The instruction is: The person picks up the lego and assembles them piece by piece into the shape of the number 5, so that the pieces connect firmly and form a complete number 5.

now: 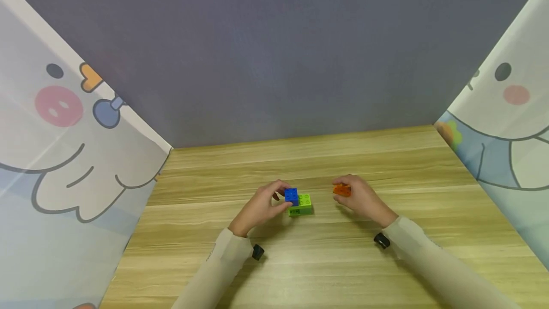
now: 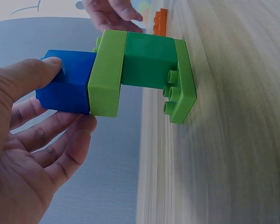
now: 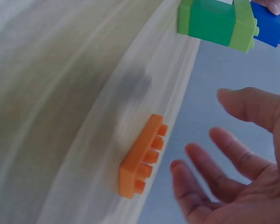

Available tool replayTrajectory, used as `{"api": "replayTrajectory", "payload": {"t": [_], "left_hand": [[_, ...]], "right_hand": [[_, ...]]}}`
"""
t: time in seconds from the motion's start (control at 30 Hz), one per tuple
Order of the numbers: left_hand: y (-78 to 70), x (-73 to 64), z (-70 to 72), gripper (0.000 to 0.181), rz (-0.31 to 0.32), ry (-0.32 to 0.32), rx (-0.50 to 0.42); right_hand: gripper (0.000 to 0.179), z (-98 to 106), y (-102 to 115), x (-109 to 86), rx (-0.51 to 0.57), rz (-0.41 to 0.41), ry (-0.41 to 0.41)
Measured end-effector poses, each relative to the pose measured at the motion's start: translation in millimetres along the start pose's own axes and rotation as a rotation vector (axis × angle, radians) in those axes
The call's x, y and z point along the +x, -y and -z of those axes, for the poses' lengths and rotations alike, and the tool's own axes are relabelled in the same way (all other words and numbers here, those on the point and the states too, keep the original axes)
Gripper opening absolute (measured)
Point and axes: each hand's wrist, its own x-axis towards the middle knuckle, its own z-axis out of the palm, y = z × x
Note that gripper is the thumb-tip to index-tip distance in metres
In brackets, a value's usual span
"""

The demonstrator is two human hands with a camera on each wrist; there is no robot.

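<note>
In the head view my left hand [image 1: 267, 204] pinches a blue building brick [image 1: 291, 195] between thumb and fingers. This brick sits on one end of a light green brick [image 2: 106, 74], whose other studs show beside it. Beneath that come a dark green brick [image 2: 149, 60] and, standing on the table, a thin light green plate brick [image 2: 186, 88] with studs bare on one side. Farther right, my right hand [image 1: 362, 197] hovers with fingers spread around a flat orange plate brick [image 3: 142, 156]. In the right wrist view a gap shows between its fingers and the orange brick.
Both hands work over a wood-grain table [image 1: 326, 271]. A grey panel [image 1: 274, 61] rises along its far edge, and cartoon-printed walls [image 1: 124, 156] flank it left and right. Small black devices [image 1: 258, 252] sit at both wrists.
</note>
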Motion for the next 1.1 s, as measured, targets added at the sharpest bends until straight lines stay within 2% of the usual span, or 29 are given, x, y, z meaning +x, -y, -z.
{"api": "replayTrajectory", "payload": {"t": [0.13,0.33,0.57,0.8,1.1], "left_hand": [[-1.0,0.4,0.3,0.035,-0.004,-0.001,-0.010],[-0.5,0.4,0.5,0.036,0.003,0.002,-0.005],[-1.8,0.2,1.2,0.036,0.013,0.008,0.003],[-1.1,-0.9,2.6,0.038,0.022,0.011,-0.016],[1.1,-2.4,2.8,0.040,0.034,0.006,-0.010]], "right_hand": [[0.037,-0.7,-4.6,-2.2,-0.048,-0.022,0.004],[0.042,-2.7,-8.7,-4.5,-0.058,-0.061,0.012],[0.040,0.0,-11.3,-3.9,-0.086,-0.085,-0.022],[0.041,2.4,-15.3,-6.3,-0.132,-0.163,0.000],[0.047,0.5,-20.2,-4.0,-0.099,-0.189,0.022]]}}
